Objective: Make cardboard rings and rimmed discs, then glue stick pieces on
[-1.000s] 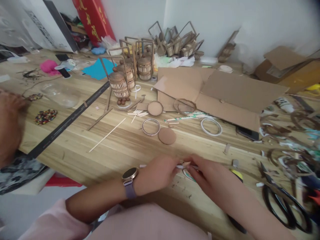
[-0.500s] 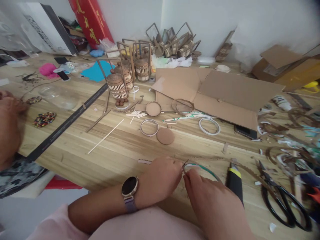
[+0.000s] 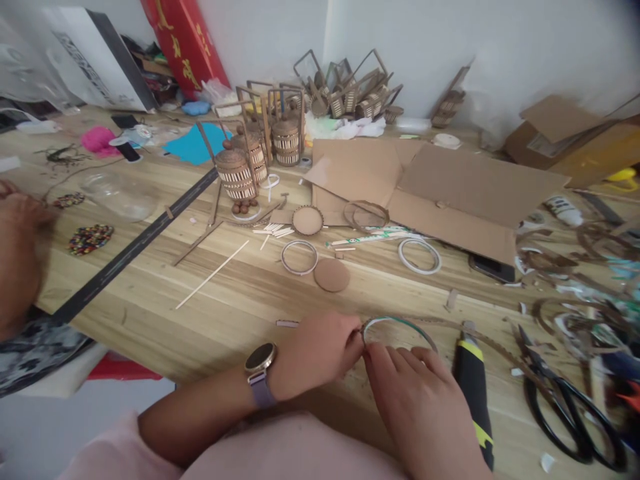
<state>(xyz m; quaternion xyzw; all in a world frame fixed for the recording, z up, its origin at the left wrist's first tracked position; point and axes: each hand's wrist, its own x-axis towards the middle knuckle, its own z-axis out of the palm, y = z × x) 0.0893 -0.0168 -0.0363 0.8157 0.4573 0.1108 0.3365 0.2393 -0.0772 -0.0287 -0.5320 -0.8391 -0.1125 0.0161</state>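
My left hand (image 3: 323, 350), with a watch (image 3: 261, 359) on its wrist, pinches the left side of a thin ring (image 3: 395, 321) that shows green and white. From the right, my right hand (image 3: 417, 393) has its fingers closed on the same ring close to the left fingertips. A long narrow cardboard strip (image 3: 480, 333) runs from near the ring toward the right. Beyond my hands lie a round cardboard disc (image 3: 332, 275) and a pale ring (image 3: 299, 257). My fingers hide part of the held ring.
Right of my hand lie a utility knife (image 3: 473, 387) and black scissors (image 3: 565, 400). Small woven baskets (image 3: 235, 175) stand behind, left of a folded cardboard sheet (image 3: 460, 177). A black strip (image 3: 135, 247) crosses the left side. Another person's hand (image 3: 20, 247) rests at the far left.
My hands have shifted slightly, and the ring's curve now shows more fully above my right fingers. The right hand has turned a little; the utility knife shows more beside it.
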